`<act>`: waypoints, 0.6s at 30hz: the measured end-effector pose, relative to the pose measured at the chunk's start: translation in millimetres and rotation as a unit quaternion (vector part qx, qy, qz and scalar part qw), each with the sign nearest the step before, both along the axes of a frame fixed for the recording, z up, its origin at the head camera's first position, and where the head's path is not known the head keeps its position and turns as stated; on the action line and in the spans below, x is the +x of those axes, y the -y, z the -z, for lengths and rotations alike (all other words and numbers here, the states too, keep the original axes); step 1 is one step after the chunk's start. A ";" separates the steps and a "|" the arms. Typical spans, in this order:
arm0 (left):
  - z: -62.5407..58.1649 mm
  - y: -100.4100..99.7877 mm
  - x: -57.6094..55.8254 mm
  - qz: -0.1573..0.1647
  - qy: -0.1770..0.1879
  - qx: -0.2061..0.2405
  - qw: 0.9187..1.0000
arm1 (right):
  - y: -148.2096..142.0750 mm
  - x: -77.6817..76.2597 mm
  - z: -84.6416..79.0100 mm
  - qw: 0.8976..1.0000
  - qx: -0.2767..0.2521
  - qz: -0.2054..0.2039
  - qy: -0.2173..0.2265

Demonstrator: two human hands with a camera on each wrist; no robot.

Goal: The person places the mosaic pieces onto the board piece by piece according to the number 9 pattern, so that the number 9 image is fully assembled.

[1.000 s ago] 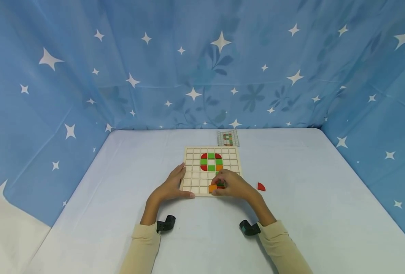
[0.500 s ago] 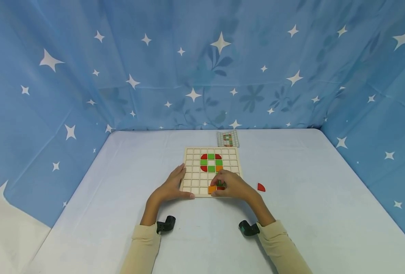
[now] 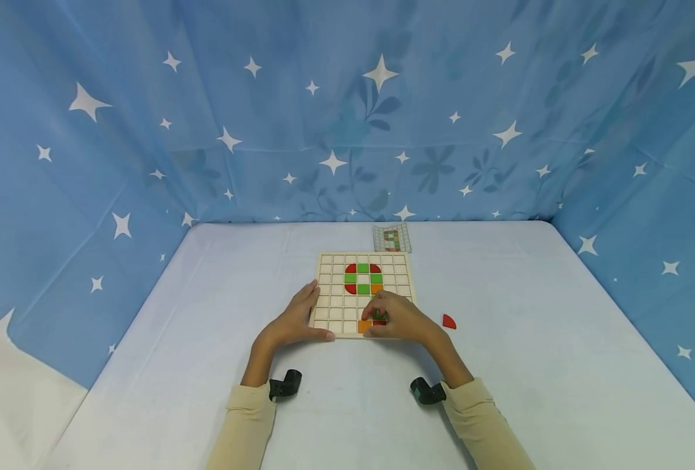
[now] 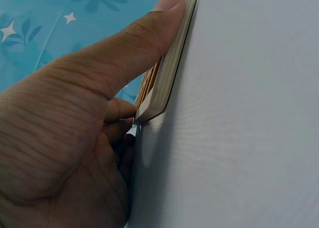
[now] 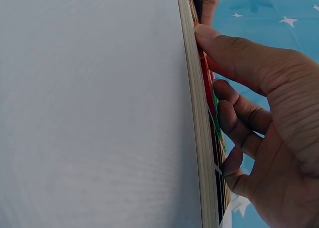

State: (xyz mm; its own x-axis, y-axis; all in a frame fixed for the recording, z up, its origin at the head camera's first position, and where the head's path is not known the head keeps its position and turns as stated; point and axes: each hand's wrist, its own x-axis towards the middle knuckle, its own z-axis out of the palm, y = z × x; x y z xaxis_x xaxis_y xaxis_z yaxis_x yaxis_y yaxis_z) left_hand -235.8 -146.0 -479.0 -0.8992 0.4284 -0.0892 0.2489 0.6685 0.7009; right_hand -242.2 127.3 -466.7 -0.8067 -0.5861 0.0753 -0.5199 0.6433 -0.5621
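A pale wooden grid board (image 3: 336, 301) lies on the white table, with red, green and orange pieces forming a ring and a column in its cells. My left hand (image 3: 293, 320) rests round its near left corner, fingers stretched along the left side and thumb along the front edge. My right hand (image 3: 401, 316) pinches an orange square tile (image 3: 364, 326) between thumb and index finger, at a cell of the front row. Beside that tile, a red piece (image 3: 379, 322) and a green piece (image 3: 380, 314) show partly under the hand. The right wrist view has the thumb (image 5: 224, 46) against the board's edge.
A loose red quarter-round piece (image 3: 449, 322) lies on the table right of the board. Behind the board is a small pattern card (image 3: 391, 237) with a similar coloured figure. A blue starry curtain (image 3: 335, 130) hangs round the table's back and sides.
The orange tile has shifted very slightly and now sits squarer in its front-row cell, still pinched by my right hand. My left hand keeps its place at the corner.
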 end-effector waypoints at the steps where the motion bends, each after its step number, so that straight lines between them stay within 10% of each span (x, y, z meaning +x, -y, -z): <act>1: -0.2 0.0 0.3 0.000 -0.002 0.003 1.000 | 0.2 -0.2 0.2 1.000 0.001 0.001 0.000; 18: 1.5 -0.8 -1.4 -0.004 0.007 -0.009 1.000 | -1.5 -0.1 1.0 1.000 -0.014 -0.008 0.006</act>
